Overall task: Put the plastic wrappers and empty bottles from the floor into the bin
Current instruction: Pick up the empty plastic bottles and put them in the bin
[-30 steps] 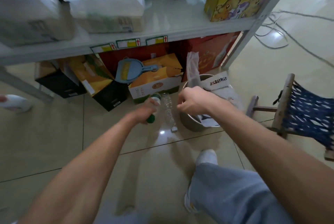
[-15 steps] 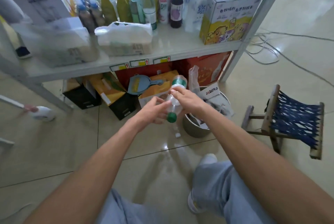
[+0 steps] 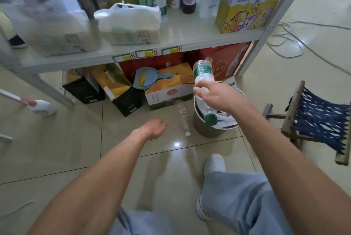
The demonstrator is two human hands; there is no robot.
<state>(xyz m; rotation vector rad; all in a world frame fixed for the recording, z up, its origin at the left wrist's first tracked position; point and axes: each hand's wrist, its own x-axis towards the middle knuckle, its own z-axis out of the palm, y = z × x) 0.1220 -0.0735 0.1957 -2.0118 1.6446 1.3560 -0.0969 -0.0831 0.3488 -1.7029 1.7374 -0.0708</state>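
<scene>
The right hand (image 3: 218, 97) has its fingers wrapped around the middle of a clear plastic bottle with a green label and green cap (image 3: 203, 90), held tilted with the cap end pointing down over the mouth of the round grey metal bin (image 3: 201, 126), which already holds white plastic wrappers (image 3: 226, 119). The left hand (image 3: 154, 128) hangs empty, its fingers loosely curled and apart, above the tiled floor (image 3: 76, 140). A second clear crumpled bottle with a white cap (image 3: 182, 117) lies on the floor just beside the bin. Both bottles look empty, so likely very light, thin-walled and easily dented; the smooth plastic may slip, so a grasp around the waist or neck seems surest.
</scene>
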